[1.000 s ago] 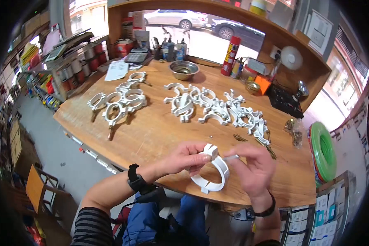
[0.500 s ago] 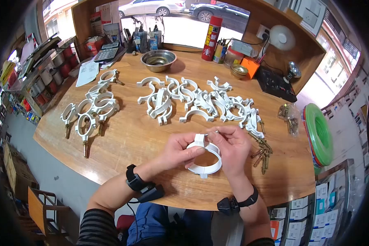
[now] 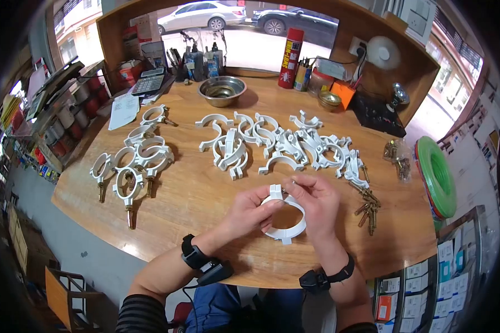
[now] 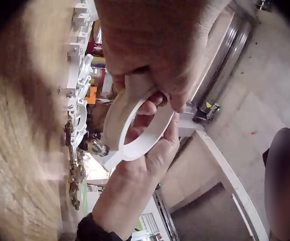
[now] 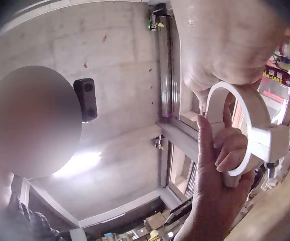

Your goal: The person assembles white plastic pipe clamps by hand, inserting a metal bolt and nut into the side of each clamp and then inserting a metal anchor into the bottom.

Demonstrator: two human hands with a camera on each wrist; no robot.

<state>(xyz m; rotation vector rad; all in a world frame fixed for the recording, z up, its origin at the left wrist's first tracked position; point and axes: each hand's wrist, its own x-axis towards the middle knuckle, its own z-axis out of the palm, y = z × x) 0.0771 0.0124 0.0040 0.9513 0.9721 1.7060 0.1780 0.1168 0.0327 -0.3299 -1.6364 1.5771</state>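
Near, left hand: your fingers curl round the left arc of the clamp ring, thumb on its face.
Near, right hand: you cup the right arc, and your fingertips pinch at the top lug. Whether they hold a small part I cannot tell.
Ring position: held between both hands, just above the near table edge.
Ring axis: lugs run far-to-near, the far lug under your right fingertips.
Right, beyond: brass bolts, well apart.
Far: loose clamp halves lie mid-table.
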